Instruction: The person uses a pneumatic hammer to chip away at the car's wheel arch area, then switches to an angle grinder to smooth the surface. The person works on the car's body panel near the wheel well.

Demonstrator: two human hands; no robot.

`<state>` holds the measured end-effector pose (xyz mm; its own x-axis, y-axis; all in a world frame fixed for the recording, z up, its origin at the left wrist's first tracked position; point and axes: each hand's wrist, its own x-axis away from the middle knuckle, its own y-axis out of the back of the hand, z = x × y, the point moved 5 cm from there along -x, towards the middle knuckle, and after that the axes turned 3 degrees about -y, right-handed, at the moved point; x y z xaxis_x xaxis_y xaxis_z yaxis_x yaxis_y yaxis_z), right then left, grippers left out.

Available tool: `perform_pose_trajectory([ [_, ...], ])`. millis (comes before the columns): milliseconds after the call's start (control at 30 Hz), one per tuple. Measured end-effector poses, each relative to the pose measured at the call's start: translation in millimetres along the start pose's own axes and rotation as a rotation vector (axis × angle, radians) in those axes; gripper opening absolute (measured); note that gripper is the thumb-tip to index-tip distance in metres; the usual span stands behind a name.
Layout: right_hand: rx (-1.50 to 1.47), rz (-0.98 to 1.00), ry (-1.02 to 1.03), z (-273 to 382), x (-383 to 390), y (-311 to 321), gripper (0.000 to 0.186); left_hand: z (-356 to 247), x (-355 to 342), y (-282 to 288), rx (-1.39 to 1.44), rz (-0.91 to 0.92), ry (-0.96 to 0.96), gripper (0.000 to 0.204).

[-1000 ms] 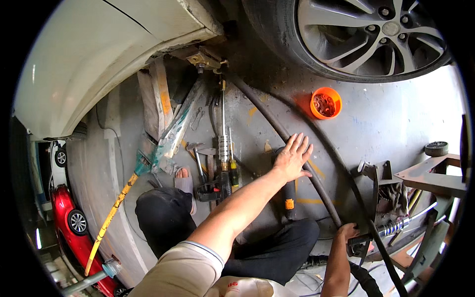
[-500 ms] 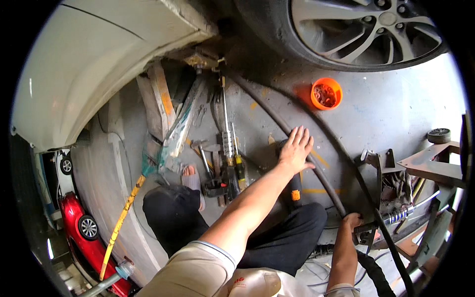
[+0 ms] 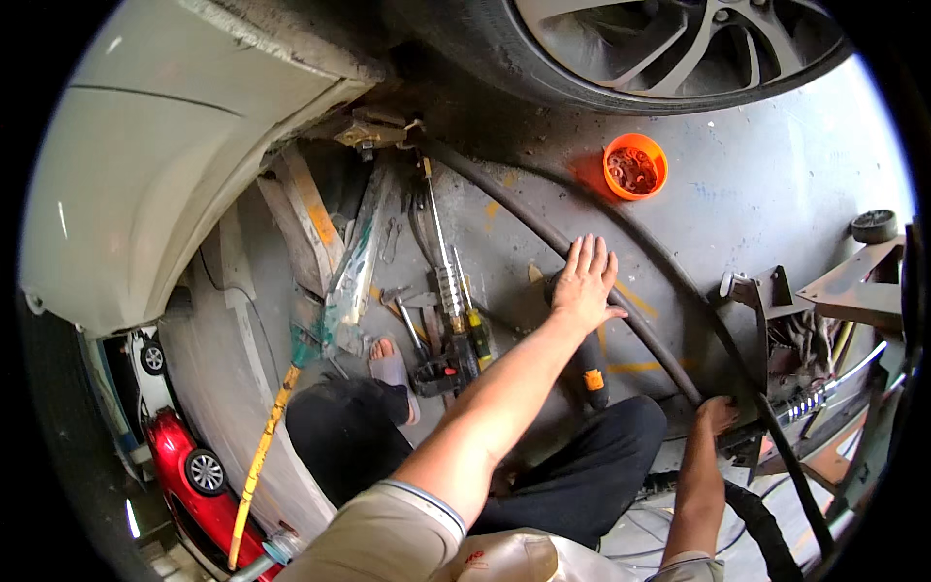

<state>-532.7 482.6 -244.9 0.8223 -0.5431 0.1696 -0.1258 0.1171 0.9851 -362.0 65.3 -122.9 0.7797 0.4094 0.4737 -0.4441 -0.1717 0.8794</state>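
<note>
A long dark metal pipe (image 3: 524, 217) slants from a clamp-like metal piece (image 3: 373, 130) under the pale car's sill (image 3: 310, 58) down to my right side. My left hand (image 3: 585, 289) lies across the pipe's middle, palm down, fingers stretched out and not wrapped round it. At the pipe's near end my right hand (image 3: 718, 415) is closed round it; the fingertips are partly hidden. Beneath my left forearm stands a black tool with an orange patch (image 3: 593, 379), partly covered. A hammer (image 3: 411, 322), a red-and-black tool (image 3: 438, 373) and a yellow-and-black screwdriver (image 3: 475, 335) lie left of that forearm.
A car wheel (image 3: 679, 48) fills the top right, with an orange bucket (image 3: 635, 167) of small parts below it. A black hose (image 3: 669, 276) crosses the right side. A jack with a yellow handle (image 3: 262, 466) stands left, and a metal frame (image 3: 853, 286) right.
My right hand and the pipe's near end appear farther right. The whole view has also shifted, with the wheel higher. My left hand still rests on the pipe.
</note>
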Motion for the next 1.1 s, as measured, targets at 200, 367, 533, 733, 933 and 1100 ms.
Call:
perform_pose_trajectory([
  [200, -0.094, 0.104, -0.001, 18, 47, 30, 0.054, 11, 19, -11, 0.054, -0.068, -0.030, 0.094],
  [367, -0.182, 0.127, -0.007, 25, 54, 33, 0.055, 11, 15, -11, 0.032, -0.052, -0.006, 0.096],
  [533, -0.128, 0.031, 0.074, 7, 14, 7, 0.057, -2, -1, -7, 0.065, -0.089, -0.048, 0.095],
  [733, -0.284, -0.025, 0.096, -11, 11, -6, 0.056, 3, 12, -14, 0.084, -0.190, -0.061, 0.092],
  [933, -0.195, -0.062, 0.042, -24, 14, -11, 0.057, -4, 14, -22, 0.021, -0.093, -0.056, 0.095],
  [1100, -0.302, -0.137, 0.124, -14, 7, -31, 0.058, 11, 19, -20, 0.028, -0.150, -0.053, 0.095],
])
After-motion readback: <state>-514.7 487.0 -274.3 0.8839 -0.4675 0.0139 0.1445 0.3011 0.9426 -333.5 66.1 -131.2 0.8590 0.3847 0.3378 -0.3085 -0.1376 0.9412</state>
